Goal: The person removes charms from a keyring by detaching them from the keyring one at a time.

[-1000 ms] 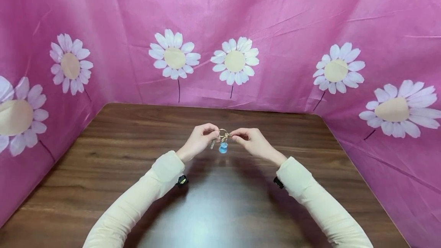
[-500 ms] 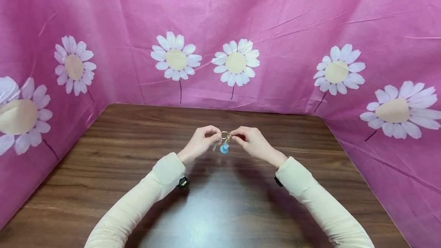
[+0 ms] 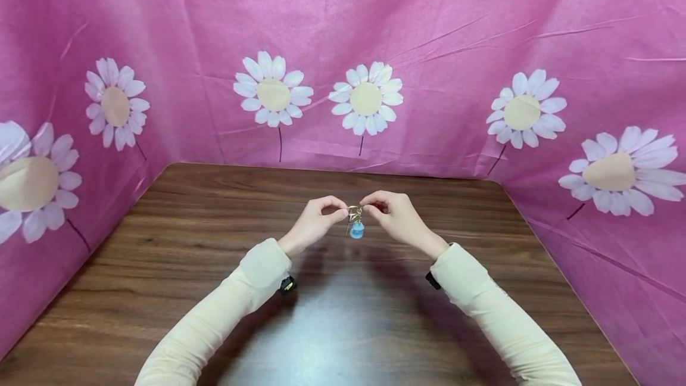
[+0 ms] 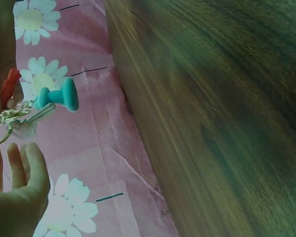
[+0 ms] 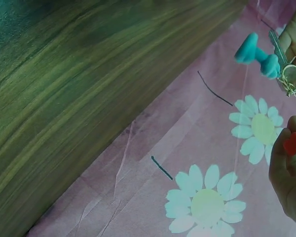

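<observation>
Both hands met above the far middle of the wooden table (image 3: 214, 290). The left hand (image 3: 316, 222) pinched one side of a small gold key ring (image 3: 353, 212) and the right hand (image 3: 393, 216) pinched the other — fingertips pressed together on it, probably to keep it steady. A blue charm (image 3: 356, 230) hung freely below; something red (image 5: 293, 143) sat in the right fingers. No writing was readable anywhere.

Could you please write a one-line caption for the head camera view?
Two hands, left and right, hold a key ring with a blue charm above a wooden table.
</observation>
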A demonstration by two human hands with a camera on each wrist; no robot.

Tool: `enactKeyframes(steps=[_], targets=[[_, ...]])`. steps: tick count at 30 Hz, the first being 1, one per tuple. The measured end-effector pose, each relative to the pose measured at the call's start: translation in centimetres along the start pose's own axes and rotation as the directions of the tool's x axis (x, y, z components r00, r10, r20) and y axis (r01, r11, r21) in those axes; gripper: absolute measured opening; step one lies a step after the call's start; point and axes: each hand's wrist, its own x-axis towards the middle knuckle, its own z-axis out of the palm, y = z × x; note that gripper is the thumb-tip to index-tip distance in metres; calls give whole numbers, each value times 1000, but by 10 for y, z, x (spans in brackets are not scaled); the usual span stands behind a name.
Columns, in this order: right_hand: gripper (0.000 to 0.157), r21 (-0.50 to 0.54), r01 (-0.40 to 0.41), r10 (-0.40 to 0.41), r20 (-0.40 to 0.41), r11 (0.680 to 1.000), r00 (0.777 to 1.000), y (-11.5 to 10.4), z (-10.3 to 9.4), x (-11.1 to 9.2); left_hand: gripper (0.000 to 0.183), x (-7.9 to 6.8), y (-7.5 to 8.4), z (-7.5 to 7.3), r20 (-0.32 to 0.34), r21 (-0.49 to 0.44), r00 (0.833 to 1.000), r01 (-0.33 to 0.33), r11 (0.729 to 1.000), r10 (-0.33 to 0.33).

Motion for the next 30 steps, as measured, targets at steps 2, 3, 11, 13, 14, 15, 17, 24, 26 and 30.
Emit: enactKeyframes(steps=[2,3,11,13,14,15,17,24,26,30], targets=[[12,34,-25,25,0,999,1000,0,0,0,15,0,-1,0,8,-21,1000,-8,1000,8],[12,42,-35,35,0,998,999,0,0,0,15,0,-2,0,15,-29,1000,-9,1000,10],[12,129,-108,108,10,986,994,-7,0,2,13,4,-16,0,59,-1,997,-40,999,40],[12,152,-118,117,14,981,993,-8,0,2,13,7,-23,2,61,-15,998,-35,999,35],[12,157,-122,121,15,980,993,-9,0,2,13,9,-26,2,59,-30,998,-30,999,32],[12,156,-124,123,16,980,992,-10,0,3,13,11,-30,3,53,-48,998,-21,999,24],[12,148,-127,126,18,981,992,-11,1,3,14,13,-33,5,29,-66,999,-25,998,26],[11,132,-177,174,32,975,984,-16,3,6,16,9,-25,15,-89,132,990,-93,987,105],[12,140,-194,190,42,971,981,-17,3,6,18,9,-23,18,-114,163,986,-102,981,122],[10,151,-218,213,50,964,976,-19,3,6,16,10,-25,21,-160,189,975,-122,974,153]])
